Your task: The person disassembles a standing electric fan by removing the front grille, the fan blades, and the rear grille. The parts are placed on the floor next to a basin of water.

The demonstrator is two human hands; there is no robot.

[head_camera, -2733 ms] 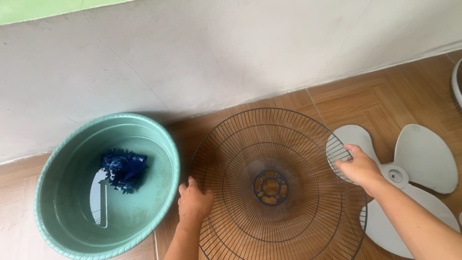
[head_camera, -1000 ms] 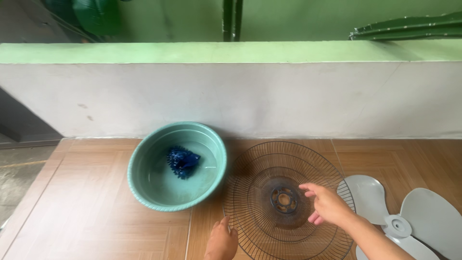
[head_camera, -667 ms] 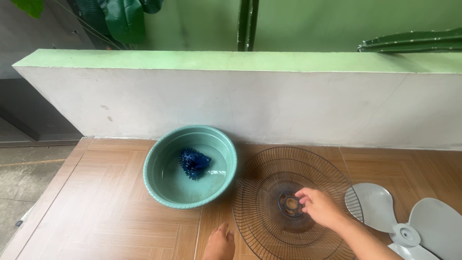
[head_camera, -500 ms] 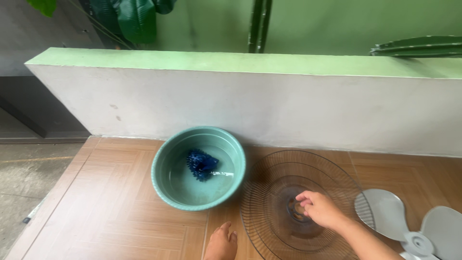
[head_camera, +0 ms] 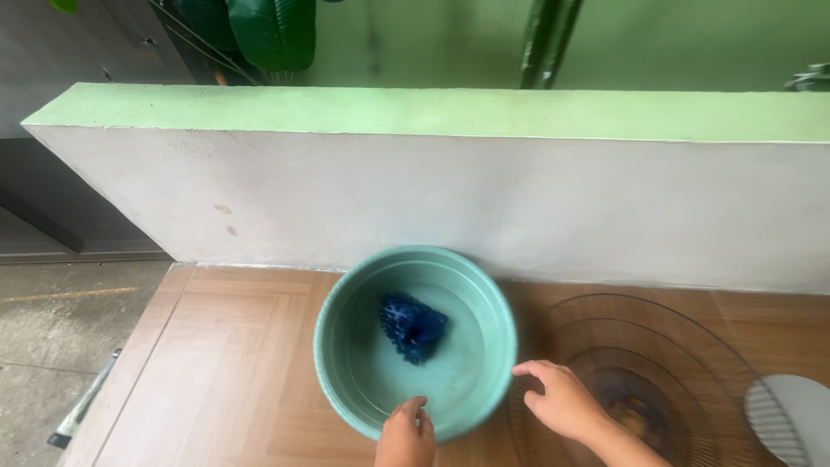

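Teal basin (head_camera: 415, 342) at lower centre, against wall (head_camera: 484, 207); blue rag (head_camera: 411, 326) soaking inside. Left hand (head_camera: 405, 437) loosely curled at near rim, empty. Right hand (head_camera: 564, 400) spread, empty, over fan grille (head_camera: 692, 363) at lower right.

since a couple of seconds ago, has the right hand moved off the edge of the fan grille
Yes. The right hand left the fan grille's far rim beside the fan blade, crossed the grille and now hovers near the green basin.

no packages, no labels, no signs, no screens in view
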